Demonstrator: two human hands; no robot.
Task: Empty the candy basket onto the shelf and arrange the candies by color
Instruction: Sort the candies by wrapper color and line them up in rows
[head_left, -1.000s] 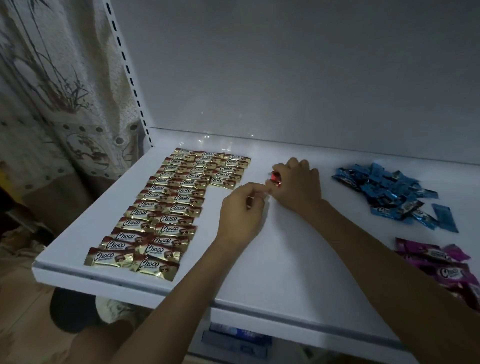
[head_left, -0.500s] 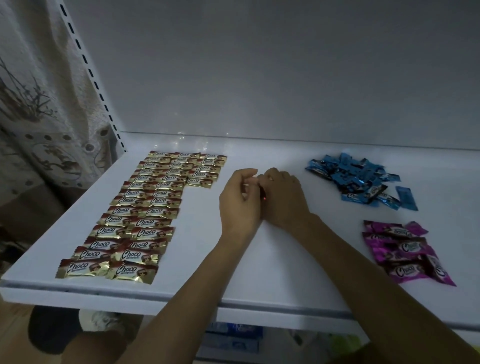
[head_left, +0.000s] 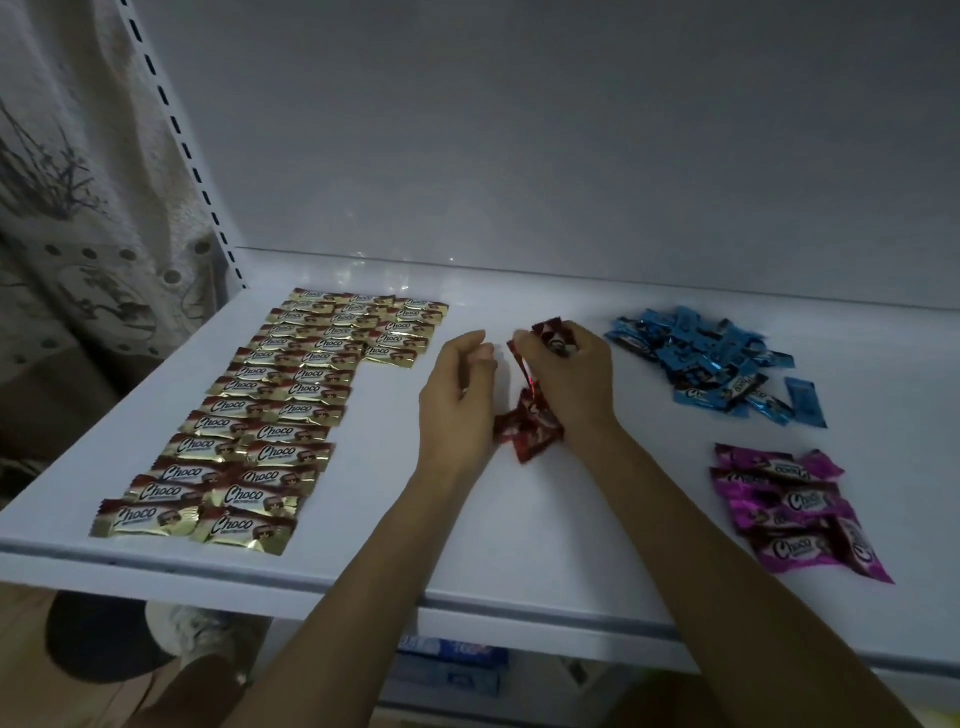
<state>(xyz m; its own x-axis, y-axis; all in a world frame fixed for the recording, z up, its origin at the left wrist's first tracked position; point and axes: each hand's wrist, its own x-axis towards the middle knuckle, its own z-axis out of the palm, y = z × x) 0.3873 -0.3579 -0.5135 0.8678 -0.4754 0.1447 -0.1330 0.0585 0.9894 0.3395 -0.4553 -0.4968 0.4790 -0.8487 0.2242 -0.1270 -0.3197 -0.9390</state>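
On the white shelf (head_left: 519, 530) gold Choco candies (head_left: 270, 415) lie in neat rows at the left. At the back right is a loose heap of blue candies (head_left: 701, 364), and purple candies (head_left: 789, 509) lie at the front right. In the middle my right hand (head_left: 566, 374) grips several red candies (head_left: 553, 338); more red candies (head_left: 527, 431) lie on the shelf under my wrist. My left hand (head_left: 457, 400) hovers beside them with fingers curled, and whether it holds anything is hidden.
A grey back panel rises behind the shelf. A slotted upright (head_left: 192, 156) and a patterned curtain (head_left: 67, 208) stand at the left. Below the shelf's front edge are packages (head_left: 452, 670) on a lower level and a shoe (head_left: 202, 639) on the floor.
My hands have parted slightly, and my right hand has lifted red candies into view. A small cluster of red candies now shows on the shelf between my wrists.
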